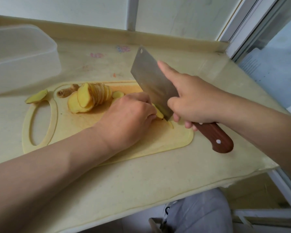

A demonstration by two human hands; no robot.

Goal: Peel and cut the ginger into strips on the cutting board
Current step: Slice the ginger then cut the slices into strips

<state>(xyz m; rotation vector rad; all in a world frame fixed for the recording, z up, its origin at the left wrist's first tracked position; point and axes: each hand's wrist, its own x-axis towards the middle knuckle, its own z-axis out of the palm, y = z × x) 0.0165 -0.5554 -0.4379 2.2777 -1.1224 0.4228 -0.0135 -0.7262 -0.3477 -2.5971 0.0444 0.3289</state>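
A pale yellow cutting board [158, 140] lies on the counter. My left hand [129, 115] curls over ginger slices [159, 113] near the board's middle, pinning them with bent fingers. My right hand [190, 100] grips the wooden handle of a cleaver [151, 78], index finger stretched along the blade's side. The blade's edge is down at the ginger, right beside my left fingers. A fanned stack of peeled ginger slices [89, 98] sits at the board's far left part. A brown peel knob [66, 92] lies behind it. One more ginger piece [36, 97] rests at the board's left edge.
A translucent plastic container [22, 59] stands at the back left of the beige counter [141, 185]. The counter's front edge runs close below my arms. A window frame [252, 27] rises at the right, and a wall closes the back.
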